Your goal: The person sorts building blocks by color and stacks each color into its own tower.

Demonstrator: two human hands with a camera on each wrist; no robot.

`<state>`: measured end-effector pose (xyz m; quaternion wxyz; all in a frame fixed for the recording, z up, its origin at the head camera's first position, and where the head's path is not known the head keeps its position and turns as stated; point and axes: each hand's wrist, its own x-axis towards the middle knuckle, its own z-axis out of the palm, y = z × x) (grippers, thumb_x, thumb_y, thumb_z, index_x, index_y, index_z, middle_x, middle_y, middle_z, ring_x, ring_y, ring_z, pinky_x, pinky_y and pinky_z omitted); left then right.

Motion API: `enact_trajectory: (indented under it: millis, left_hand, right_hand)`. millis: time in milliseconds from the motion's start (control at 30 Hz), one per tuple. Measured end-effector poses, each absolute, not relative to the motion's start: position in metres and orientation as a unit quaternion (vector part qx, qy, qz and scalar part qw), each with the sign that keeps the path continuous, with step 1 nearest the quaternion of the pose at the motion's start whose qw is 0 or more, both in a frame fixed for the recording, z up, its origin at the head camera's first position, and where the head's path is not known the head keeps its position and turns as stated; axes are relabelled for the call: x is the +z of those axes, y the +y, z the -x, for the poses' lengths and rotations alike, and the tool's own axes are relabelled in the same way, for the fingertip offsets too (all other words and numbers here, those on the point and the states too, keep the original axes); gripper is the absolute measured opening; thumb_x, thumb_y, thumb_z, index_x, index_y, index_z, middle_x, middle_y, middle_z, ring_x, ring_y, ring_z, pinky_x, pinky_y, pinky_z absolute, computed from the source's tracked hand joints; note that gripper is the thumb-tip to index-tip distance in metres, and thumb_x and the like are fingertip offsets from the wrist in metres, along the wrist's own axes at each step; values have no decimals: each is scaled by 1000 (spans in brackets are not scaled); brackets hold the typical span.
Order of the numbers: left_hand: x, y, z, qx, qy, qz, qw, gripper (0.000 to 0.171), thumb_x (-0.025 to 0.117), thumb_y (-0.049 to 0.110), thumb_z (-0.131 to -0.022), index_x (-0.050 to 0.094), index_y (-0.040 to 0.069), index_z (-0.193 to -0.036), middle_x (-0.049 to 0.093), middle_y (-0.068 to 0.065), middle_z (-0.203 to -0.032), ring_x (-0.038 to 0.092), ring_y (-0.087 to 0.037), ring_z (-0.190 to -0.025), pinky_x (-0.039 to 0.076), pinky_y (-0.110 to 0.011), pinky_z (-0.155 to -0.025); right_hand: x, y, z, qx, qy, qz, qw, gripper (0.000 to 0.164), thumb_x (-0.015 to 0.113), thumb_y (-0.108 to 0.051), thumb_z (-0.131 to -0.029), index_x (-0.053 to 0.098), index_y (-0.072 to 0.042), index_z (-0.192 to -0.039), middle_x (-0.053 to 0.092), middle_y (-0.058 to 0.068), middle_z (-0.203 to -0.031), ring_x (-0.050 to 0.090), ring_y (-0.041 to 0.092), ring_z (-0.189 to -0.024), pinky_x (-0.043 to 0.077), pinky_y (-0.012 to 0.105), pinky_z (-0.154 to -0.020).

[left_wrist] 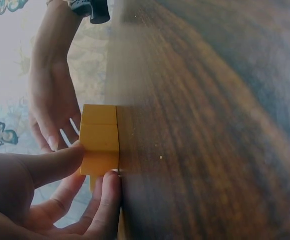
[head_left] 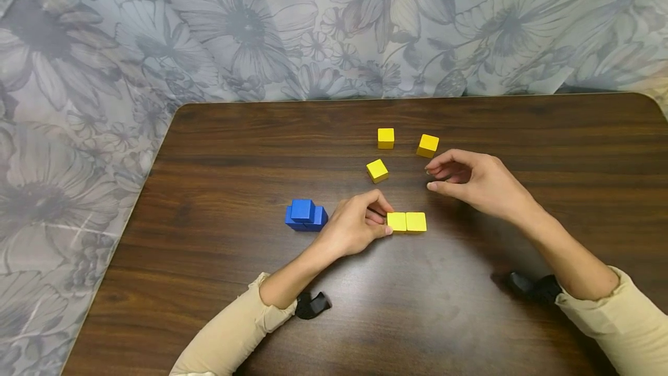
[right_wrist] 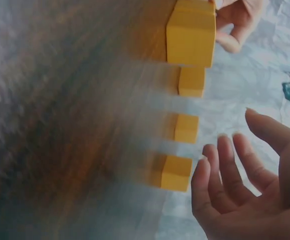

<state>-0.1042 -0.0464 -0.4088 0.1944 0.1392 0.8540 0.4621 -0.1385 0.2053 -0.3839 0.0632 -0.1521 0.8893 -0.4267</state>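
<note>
Two yellow cubes stand side by side on the table, the left cube [head_left: 396, 223] flush against the right cube [head_left: 416, 223]. My left hand [head_left: 355, 222] pinches the left cube between thumb and fingers at its left end. Seen from the left wrist, the thumb [left_wrist: 60, 162] lies along one side of that cube and the fingertips meet it below. My right hand [head_left: 477, 181] hovers to the right with fingers spread and nothing between them. Beyond its fingertips lies a loose yellow cube [head_left: 428, 145].
Two more loose yellow cubes are farther back, one cube [head_left: 386, 138] behind the other cube [head_left: 377, 171]. Left of my left hand is a blue cube stack [head_left: 302, 216], one cube raised on the lower ones. A flowered cloth [head_left: 334, 28] hangs behind the wooden table [head_left: 219, 190].
</note>
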Motion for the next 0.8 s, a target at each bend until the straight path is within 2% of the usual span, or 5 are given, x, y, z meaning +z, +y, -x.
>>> enact_trajectory:
  millis: [800]
  left_hand:
    - [-408, -46, 105, 460, 854, -139, 201, 24, 81, 6, -82, 67, 15, -99, 70, 4, -96, 66, -5, -83, 53, -18, -73]
  right_hand:
    - [-378, 213, 166, -416, 900, 129, 11, 28, 82, -18, -84, 71, -11, -109, 71, 9, -104, 62, -2, -83, 47, 7, -73]
